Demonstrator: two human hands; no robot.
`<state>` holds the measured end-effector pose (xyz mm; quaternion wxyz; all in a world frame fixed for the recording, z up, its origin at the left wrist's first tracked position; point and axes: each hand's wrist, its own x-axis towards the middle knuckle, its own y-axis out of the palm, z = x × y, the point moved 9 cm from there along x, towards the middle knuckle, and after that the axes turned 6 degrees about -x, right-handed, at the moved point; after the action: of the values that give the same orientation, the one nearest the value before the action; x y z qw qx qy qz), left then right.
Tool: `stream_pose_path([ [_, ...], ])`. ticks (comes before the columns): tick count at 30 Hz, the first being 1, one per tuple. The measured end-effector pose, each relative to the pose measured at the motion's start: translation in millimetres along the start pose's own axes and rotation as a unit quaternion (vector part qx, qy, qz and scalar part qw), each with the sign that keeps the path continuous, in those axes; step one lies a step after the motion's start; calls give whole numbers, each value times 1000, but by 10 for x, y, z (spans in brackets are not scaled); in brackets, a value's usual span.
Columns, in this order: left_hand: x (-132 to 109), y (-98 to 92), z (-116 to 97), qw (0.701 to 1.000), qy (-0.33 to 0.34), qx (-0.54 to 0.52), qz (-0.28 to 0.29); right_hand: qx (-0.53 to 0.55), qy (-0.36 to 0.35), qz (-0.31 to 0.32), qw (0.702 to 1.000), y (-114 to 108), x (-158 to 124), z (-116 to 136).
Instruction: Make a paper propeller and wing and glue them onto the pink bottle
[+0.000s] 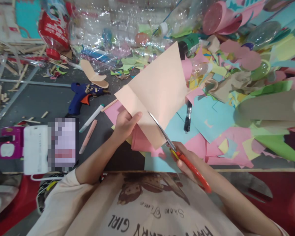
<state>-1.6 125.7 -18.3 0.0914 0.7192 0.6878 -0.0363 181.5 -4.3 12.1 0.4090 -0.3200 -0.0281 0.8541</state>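
A sheet of peach-coloured paper (159, 82) is held up in front of me over the table. My left hand (125, 126) pinches its near left edge, thumb on top. In my right hand (184, 159) is a pair of scissors (192, 169) with red handles. Their blades point up and left and lie along a slit that runs in from the paper's near edge, parting a strip from the larger piece. The fingers inside the handles are partly hidden. Beneath the paper lie pink sheets (141, 139) and light blue sheets (211, 114).
To the left are a blue glue gun (78, 98), two marker pens (92, 118) and a phone (64, 142). A black marker (187, 118) rests on the blue paper. Plastic bottles (55, 29) and paper scraps (223, 59) crowd the back and right.
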Motion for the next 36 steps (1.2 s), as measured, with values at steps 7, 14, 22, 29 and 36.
stream_pose_path([
  [7,-72,119,-151,998,31,29,55,32,31,55,998,34,-64,-17],
  [14,-64,172,-121,996,18,-13,84,20,8,16,1000,-27,55,95],
  [22,-54,172,-43,995,0,-28,95,44,8,-25,999,13,120,-16],
  [29,-34,173,-39,995,3,-37,90,33,8,-30,999,-10,115,13],
  [36,-56,207,-54,993,10,-49,104,49,-27,14,998,-14,81,74],
])
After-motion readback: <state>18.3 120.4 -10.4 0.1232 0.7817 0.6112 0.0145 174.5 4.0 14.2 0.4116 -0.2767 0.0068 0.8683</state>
